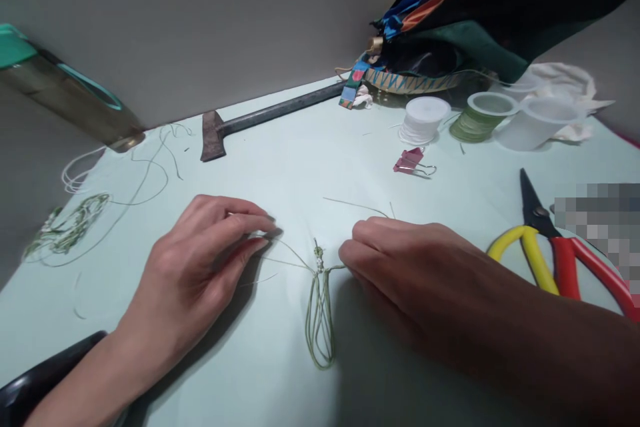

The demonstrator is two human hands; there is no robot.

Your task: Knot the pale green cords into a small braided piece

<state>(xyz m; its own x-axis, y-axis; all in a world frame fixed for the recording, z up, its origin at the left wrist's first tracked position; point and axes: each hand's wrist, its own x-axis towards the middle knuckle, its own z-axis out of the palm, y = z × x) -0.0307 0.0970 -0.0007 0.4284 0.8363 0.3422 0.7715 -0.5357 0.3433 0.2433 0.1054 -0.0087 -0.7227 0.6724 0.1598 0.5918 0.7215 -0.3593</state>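
The right forearm enters from the lower right, nearest the camera, and ends in the right hand (pixel 405 273). Its fingers are pressed together and curled, their ends meeting a green strand (pixel 334 267); whether they pinch it is hidden from this view. The left hand (pixel 193 273) lies opposite, fingers closed together, apparently pinching a strand at the fingertips.

Between the hands, on the pale green table (pixel 280 160), lies a knotted green cord (pixel 319 260). Its long axis runs toward the wearer, with the knot at the far end and a doubled loop trailing nearer. It lies closer to the right hand, just beside it, while strands run sideways to both hands.

Farther out stand a spool of green cord (pixel 484 125) and a spool of white cord (pixel 425 120). Red-and-yellow-handled scissors (pixel 555 263) lie right of the right hand.
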